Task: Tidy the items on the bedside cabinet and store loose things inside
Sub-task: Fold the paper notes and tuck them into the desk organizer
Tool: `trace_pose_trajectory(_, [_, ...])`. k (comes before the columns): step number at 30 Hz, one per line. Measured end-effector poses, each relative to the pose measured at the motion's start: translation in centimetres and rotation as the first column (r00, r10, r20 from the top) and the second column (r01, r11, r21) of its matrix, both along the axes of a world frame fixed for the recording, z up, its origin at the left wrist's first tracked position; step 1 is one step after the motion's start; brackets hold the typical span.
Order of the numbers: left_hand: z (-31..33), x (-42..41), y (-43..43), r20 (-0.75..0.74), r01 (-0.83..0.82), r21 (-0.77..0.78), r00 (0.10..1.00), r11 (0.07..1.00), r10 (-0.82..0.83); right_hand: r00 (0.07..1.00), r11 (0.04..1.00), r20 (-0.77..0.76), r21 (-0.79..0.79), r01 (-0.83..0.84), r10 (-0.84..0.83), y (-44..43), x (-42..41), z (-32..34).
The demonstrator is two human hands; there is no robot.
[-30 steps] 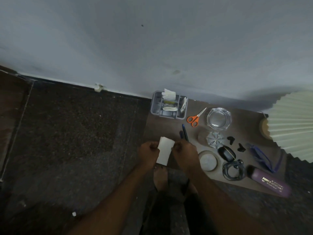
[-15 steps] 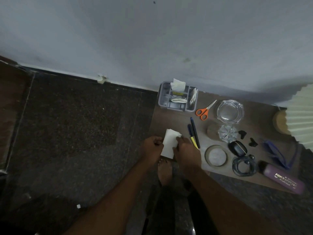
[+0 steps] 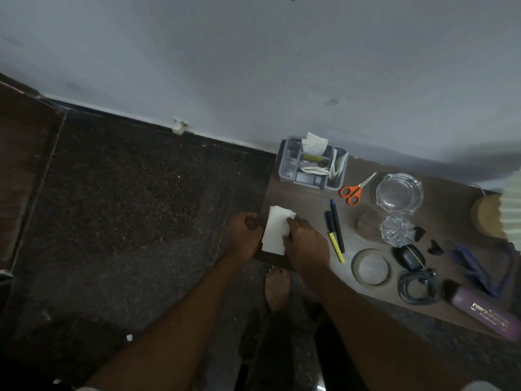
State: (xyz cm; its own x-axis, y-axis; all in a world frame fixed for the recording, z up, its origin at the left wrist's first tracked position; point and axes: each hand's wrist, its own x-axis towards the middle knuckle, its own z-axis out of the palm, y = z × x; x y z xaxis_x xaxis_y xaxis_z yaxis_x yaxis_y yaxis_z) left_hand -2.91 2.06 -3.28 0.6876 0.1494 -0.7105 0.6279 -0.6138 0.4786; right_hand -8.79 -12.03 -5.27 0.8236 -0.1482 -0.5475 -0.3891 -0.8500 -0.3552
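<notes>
Nearest to us, our bare foot point(image 3: 277, 286) stood on the dark floor point(image 3: 127, 207) just in front of the table point(image 3: 298, 198). Both our forearms reached forward to its near left corner. There our left hand point(image 3: 245, 235) was curled, gripping the left edge of a folded white paper point(image 3: 275, 232). Our right hand point(image 3: 306, 246) pinched the right edge between thumb and forefinger. The paper sat over that corner, and we could not tell whether it rested on the table or was held just above it.

Just right of our right hand lay two pens side by side, a blue pen point(image 3: 337, 224) and a yellow-tipped pen point(image 3: 334, 238). Further right came a round coaster point(image 3: 371, 267), a coiled black cable point(image 3: 417, 286) and a small black case point(image 3: 408, 256). A purple bottle point(image 3: 485, 314) lay on its side at the table's near right edge, and blue glasses point(image 3: 479, 266) lay beyond it.

Deeper in we saw a small cut-glass piece point(image 3: 396, 231), then orange-handled scissors point(image 3: 353, 190) beside a clear glass ashtray point(image 3: 399, 193). At the far left corner stood a grey organiser tray point(image 3: 313, 167) with white tissue and small items in its compartments. A pleated lampshade point(image 3: 511, 218) showed at the right edge of our view. Behind everything rose the pale wall point(image 3: 253, 66)
</notes>
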Motion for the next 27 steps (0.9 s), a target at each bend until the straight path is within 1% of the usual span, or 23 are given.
trace_pose_trajectory(3, [-0.3,0.5,0.4,-0.061,-0.005,-0.013,0.998,1.000,0.004,0.999,0.999,0.000,0.009,-0.035,0.035,0.6,1.0,-0.2])
trace_pose_trajectory(7, [-0.8,1.4,0.7,-0.114,-0.042,-0.043,0.993,0.998,0.037,0.997,0.998,0.044,0.024,-0.056,0.055,1.4,2.3,-0.2])
trace_pose_trajectory(9, [-0.9,1.8,0.6,-0.120,-0.066,-0.037,0.991,0.997,0.061,0.996,0.997,0.054,0.028,-0.069,0.068,1.7,2.7,-0.2])
trace_pose_trajectory(12, [-1.1,2.3,0.6,-0.091,-0.070,-0.027,0.994,0.997,0.068,0.996,0.997,0.058,0.047,-0.065,0.062,1.8,3.0,-0.1])
trace_pose_trajectory(15, [-1.2,2.6,0.9,-0.051,-0.021,-0.040,0.998,0.999,0.019,0.998,0.994,0.068,0.114,-0.002,-0.006,1.6,3.0,0.2])
trace_pose_trajectory(18, [-0.6,2.9,1.0,-0.048,-0.015,-0.079,0.999,0.997,0.011,0.994,0.971,0.033,0.219,0.093,-0.103,1.2,3.2,0.5])
trace_pose_trajectory(20, [-0.1,3.2,1.1,-0.046,-0.032,-0.110,0.999,0.993,0.028,0.980,0.928,0.006,0.323,0.185,-0.197,0.8,3.3,0.7])
trace_pose_trajectory(21, [0.3,3.4,1.2,-0.050,-0.049,-0.137,0.998,0.989,0.043,0.966,0.892,-0.012,0.381,0.244,-0.259,0.5,3.5,0.9])
trace_pose_trajectory(24, [1.6,3.6,1.0,-0.077,-0.124,-0.258,0.991,0.958,0.108,0.902,0.728,-0.122,0.551,0.408,-0.413,-0.6,4.0,1.9])
trace_pose_trajectory(26, [2.4,3.6,0.7,-0.086,-0.160,-0.317,0.986,0.935,0.140,0.871,0.616,-0.214,0.633,0.469,-0.442,-1.4,4.5,2.7])
trace_pose_trajectory(27, [2.8,3.6,0.5,-0.095,-0.184,-0.345,0.982,0.920,0.161,0.864,0.579,-0.247,0.657,0.483,-0.439,-1.8,4.6,2.9])
